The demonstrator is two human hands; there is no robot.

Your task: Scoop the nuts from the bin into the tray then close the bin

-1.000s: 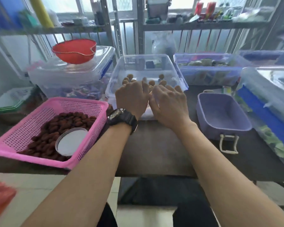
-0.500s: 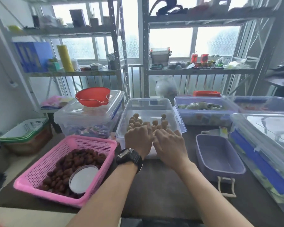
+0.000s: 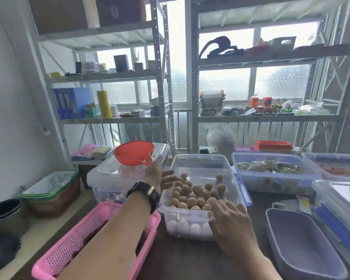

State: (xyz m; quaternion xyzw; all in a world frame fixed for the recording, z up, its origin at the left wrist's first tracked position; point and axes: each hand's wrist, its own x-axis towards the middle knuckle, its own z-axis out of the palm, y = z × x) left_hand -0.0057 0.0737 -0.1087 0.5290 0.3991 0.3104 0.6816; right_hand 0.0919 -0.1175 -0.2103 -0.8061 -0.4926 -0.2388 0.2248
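The open-topped bin (image 3: pixel 182 217) sits between a pink basket (image 3: pixel 77 231) left and purple tray (image 3: pixel 303 245) right.

Clear plastic bin (image 3: pixel 185 214), rectangular, lid off, upright on the dark worktop (image 3: pixel 190 259), roughly a third full of round tan nuts (image 3: pixel 192 196) heaped toward its near side, a few pale ones visible through the front wall. Red round scoop (image 3: pixel 133 152) with a short spout-like lip sits mouth-up, rear-left of the bin and raised above its rim. Grey-lilac rectangular tray (image 3: pixel 303 245) with a pale loop handle lies flat, nothing in it, right of the bin and nearer the viewer.
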